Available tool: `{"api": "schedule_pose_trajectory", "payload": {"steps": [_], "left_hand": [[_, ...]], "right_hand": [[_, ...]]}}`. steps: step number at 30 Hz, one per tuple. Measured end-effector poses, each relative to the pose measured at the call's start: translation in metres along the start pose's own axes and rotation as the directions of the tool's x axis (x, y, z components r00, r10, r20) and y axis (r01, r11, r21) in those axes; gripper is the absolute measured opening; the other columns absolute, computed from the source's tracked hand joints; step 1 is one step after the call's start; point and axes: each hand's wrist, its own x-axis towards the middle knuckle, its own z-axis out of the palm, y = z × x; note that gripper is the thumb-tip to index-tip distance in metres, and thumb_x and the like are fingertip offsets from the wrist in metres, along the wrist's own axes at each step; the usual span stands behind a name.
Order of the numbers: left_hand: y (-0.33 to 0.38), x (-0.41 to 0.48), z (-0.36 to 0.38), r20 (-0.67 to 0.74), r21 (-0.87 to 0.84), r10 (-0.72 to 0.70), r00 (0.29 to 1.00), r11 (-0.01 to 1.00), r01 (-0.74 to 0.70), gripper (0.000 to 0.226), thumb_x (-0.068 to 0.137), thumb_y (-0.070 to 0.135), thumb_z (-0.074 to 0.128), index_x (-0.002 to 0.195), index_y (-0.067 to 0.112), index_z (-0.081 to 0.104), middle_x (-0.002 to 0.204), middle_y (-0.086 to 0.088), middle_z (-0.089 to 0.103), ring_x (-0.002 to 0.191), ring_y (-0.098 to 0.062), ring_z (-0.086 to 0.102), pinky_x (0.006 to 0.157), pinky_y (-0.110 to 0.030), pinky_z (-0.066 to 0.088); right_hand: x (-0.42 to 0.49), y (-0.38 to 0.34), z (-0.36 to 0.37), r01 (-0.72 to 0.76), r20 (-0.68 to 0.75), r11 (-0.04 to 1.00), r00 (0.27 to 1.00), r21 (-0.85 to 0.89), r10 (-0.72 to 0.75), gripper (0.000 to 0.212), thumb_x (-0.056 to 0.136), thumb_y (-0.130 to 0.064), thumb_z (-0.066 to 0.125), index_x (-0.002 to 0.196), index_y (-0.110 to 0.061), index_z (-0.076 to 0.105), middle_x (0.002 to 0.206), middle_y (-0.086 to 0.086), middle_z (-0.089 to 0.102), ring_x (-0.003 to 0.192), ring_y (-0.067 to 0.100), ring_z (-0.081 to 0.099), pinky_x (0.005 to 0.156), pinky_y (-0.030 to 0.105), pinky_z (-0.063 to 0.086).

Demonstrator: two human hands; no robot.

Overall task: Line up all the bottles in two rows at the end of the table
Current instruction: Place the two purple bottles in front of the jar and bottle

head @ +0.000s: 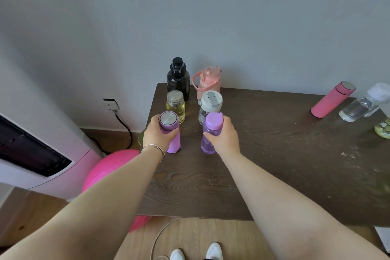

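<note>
My left hand (157, 136) grips a purple flask (173, 143) with a steel lid, standing upright on the dark wooden table (274, 154). My right hand (224, 137) grips a clear purple bottle (207, 145) with a purple cap, also upright. Behind them stand two rows: a yellow jar (176, 105) and a black bottle (178, 78) on the left, a white-lidded clear bottle (210, 104) and a pink handled bottle (207, 80) on the right. Far right, a pink flask (332, 99), a clear bottle (360, 106) and part of a green flowered item (383, 129).
The table's left end lies just left of the rows, with a pink ball (109, 167) and a white-pink appliance (42, 154) on the floor beside it. A wall socket with a black cable (111, 104) is behind. The near table edge is by my feet.
</note>
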Motion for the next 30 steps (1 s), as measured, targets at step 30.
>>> {"api": "schedule_pose_trajectory", "payload": {"steps": [30], "left_hand": [[0.008,0.026,0.003,0.033,0.048,0.04,0.999,0.998,-0.041,0.07,0.075,0.037,0.081,0.133,0.022,0.045,0.126,-0.001,0.062,0.11,-0.025,0.059,0.089,-0.04,0.054]], "right_hand": [[0.016,-0.003,0.004,-0.026,-0.051,0.999,0.998,0.018,0.027,0.08,0.074,-0.033,0.086,0.139,-0.024,0.04,0.138,-0.001,0.052,0.125,0.021,0.054,0.1,0.041,0.049]]}}
